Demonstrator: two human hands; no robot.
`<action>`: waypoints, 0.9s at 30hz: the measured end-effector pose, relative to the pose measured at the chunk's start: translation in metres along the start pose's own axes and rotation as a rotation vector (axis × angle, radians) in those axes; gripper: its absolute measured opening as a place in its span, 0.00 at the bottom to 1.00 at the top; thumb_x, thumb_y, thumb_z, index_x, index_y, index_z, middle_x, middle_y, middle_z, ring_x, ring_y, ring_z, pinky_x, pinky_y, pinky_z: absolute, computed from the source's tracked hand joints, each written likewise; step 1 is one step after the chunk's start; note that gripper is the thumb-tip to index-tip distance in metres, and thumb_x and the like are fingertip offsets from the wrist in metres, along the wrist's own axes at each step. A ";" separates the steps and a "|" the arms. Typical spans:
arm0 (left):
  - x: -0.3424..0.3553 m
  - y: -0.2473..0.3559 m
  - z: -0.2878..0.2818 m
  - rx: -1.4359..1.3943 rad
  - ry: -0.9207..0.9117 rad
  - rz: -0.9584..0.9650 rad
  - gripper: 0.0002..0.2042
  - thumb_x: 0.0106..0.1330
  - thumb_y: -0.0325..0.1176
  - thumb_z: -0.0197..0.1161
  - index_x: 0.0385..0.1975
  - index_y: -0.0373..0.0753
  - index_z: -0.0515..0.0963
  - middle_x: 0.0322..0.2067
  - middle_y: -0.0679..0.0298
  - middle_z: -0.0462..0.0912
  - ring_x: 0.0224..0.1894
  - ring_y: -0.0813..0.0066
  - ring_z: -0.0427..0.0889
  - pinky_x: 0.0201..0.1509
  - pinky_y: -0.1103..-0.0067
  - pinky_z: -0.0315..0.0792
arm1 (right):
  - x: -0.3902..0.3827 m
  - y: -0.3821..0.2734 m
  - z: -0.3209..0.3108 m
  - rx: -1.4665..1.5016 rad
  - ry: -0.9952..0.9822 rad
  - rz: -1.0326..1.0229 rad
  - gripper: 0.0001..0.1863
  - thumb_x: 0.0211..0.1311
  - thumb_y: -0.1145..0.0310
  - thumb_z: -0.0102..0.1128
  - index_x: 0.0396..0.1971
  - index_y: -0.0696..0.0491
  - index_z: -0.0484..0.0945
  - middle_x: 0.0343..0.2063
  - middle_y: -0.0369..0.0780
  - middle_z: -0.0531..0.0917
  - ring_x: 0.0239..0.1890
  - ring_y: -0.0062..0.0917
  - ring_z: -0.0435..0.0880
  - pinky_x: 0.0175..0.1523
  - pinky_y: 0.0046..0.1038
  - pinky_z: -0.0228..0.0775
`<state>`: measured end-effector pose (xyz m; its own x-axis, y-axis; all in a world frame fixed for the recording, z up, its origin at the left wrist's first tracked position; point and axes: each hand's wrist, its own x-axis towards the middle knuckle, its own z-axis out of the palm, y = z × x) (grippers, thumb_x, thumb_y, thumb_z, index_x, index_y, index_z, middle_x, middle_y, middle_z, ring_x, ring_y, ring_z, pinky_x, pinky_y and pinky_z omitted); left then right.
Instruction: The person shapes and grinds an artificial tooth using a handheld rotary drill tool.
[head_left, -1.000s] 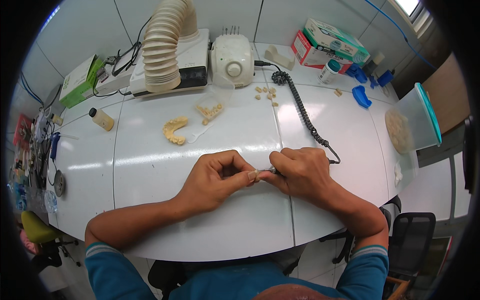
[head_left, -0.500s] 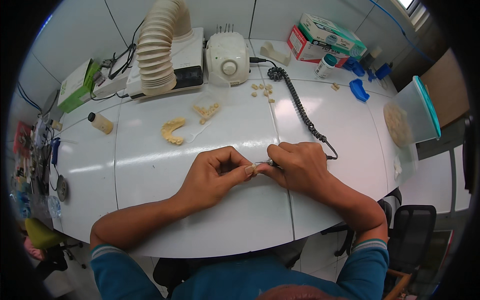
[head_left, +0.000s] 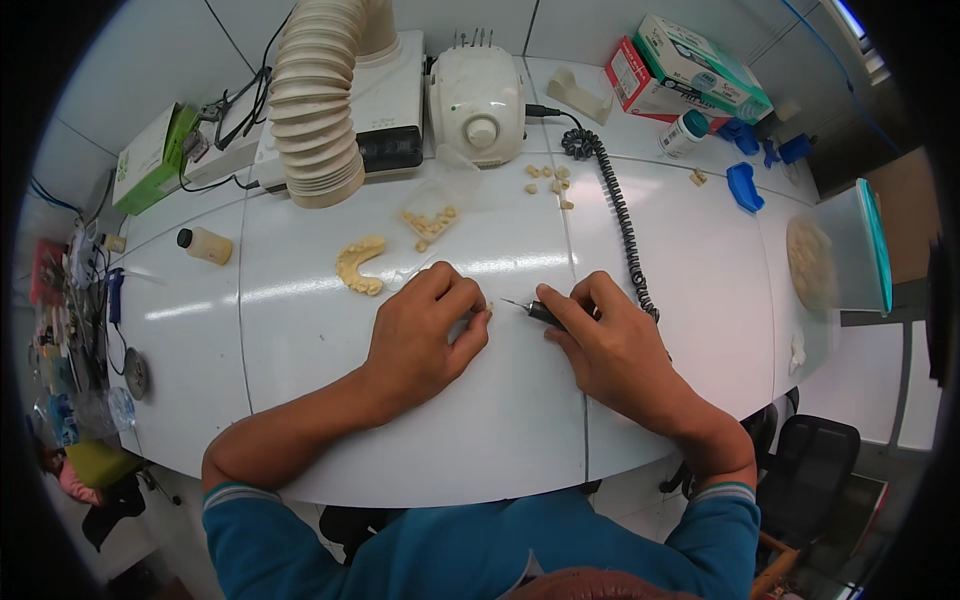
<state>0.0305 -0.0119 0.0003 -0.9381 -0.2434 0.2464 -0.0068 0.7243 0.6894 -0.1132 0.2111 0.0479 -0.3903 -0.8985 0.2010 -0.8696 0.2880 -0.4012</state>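
My left hand [head_left: 425,335] is closed, thumb and fingertips pinching a small pale piece [head_left: 490,307] that barely shows, probably a dental tooth piece. To its right, my right hand [head_left: 615,350] grips a black rotary handpiece [head_left: 541,313], whose thin metal bur [head_left: 514,302] points left toward the pinched piece without touching it. Beyond my left hand lies a yellowish dental arch model [head_left: 358,268]. Close to it, a small clear box [head_left: 441,230] holds several cream tooth pieces, and one more tooth piece [head_left: 421,246] lies beside it on the table.
A white control unit [head_left: 478,105] with burs on top feeds the handpiece through a black coiled cord [head_left: 625,215]. A ribbed hose [head_left: 316,110] hangs at the back left. Loose tooth pieces [head_left: 548,183], a small bottle [head_left: 204,245], blue trays [head_left: 744,187] and a clear tub [head_left: 845,250] stand around.
My hands have moved apart, leaving a gap between the bur and the left fingertips. The handpiece now shows more fully. The whole view has shifted slightly.
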 end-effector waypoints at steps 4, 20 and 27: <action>0.003 0.000 0.001 -0.005 -0.018 0.018 0.06 0.66 0.27 0.77 0.36 0.37 0.85 0.35 0.60 0.84 0.36 0.61 0.87 0.40 0.67 0.79 | -0.002 0.002 0.005 -0.081 0.020 -0.082 0.24 0.59 0.80 0.72 0.57 0.55 0.90 0.40 0.41 0.83 0.36 0.33 0.87 0.37 0.32 0.82; 0.010 0.001 0.003 0.022 -0.009 0.041 0.09 0.60 0.21 0.78 0.31 0.38 0.82 0.31 0.62 0.81 0.32 0.64 0.82 0.34 0.69 0.75 | -0.002 0.002 0.006 -0.082 -0.055 -0.149 0.25 0.61 0.76 0.69 0.60 0.60 0.89 0.43 0.47 0.84 0.38 0.32 0.85 0.38 0.30 0.78; 0.010 0.003 0.005 0.051 0.001 0.062 0.09 0.58 0.20 0.78 0.31 0.38 0.82 0.30 0.61 0.80 0.31 0.62 0.81 0.34 0.69 0.73 | -0.003 -0.002 0.006 -0.065 -0.051 -0.132 0.25 0.62 0.77 0.68 0.61 0.62 0.89 0.44 0.49 0.85 0.38 0.33 0.84 0.39 0.31 0.79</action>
<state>0.0192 -0.0089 0.0014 -0.9371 -0.1976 0.2879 0.0333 0.7702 0.6369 -0.1086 0.2114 0.0426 -0.2569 -0.9451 0.2019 -0.9306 0.1855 -0.3157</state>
